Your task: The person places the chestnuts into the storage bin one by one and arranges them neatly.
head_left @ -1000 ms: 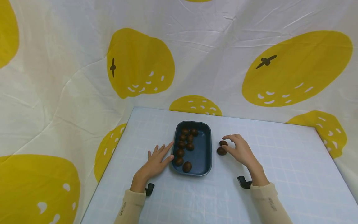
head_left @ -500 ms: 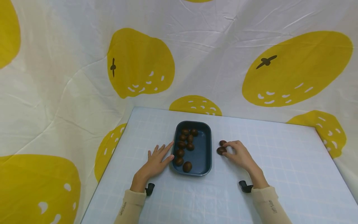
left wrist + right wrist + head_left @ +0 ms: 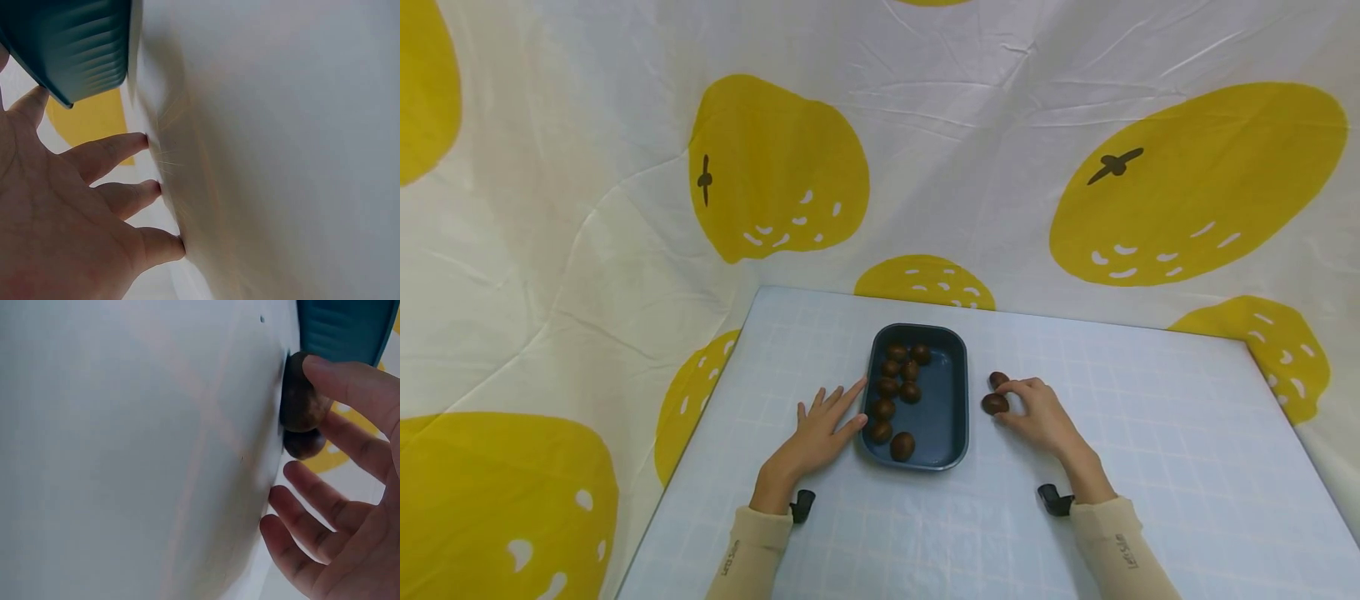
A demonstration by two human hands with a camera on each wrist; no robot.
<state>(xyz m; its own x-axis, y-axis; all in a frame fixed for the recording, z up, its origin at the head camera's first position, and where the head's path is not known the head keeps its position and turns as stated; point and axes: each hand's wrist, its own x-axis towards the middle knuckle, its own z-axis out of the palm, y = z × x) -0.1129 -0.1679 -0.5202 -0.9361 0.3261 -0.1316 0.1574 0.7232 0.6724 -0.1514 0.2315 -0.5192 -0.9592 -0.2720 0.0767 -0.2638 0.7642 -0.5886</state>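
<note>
To the right of a dark blue tray (image 3: 953, 400), two brown egg-shaped objects lie on the table. My right hand (image 3: 1041, 417) pinches the nearer brown egg-shaped object (image 3: 995, 403) between thumb and index finger; its other fingers reach down to the table. Just beyond sits the farther brown object (image 3: 997, 379), partly hidden in the right wrist view behind the nearer object (image 3: 300, 400). Several similar brown objects (image 3: 902, 447) fill mostly the tray's left half. With fingers spread, my left hand (image 3: 812, 437) touches the tray's left side; its other fingertips (image 3: 153, 187) rest on the table.
A pale checked cloth covers the table (image 3: 1187, 433). Behind it and at its left hangs a white curtain (image 3: 955, 167) printed with large yellow fruit. A black wrist mount (image 3: 1056, 500) sticks out beside the right cuff, and another mount (image 3: 802, 506) beside the left.
My right hand has come down and its thumb and index finger have closed about the nearer brown object. The left hand and the tray have stayed put.
</note>
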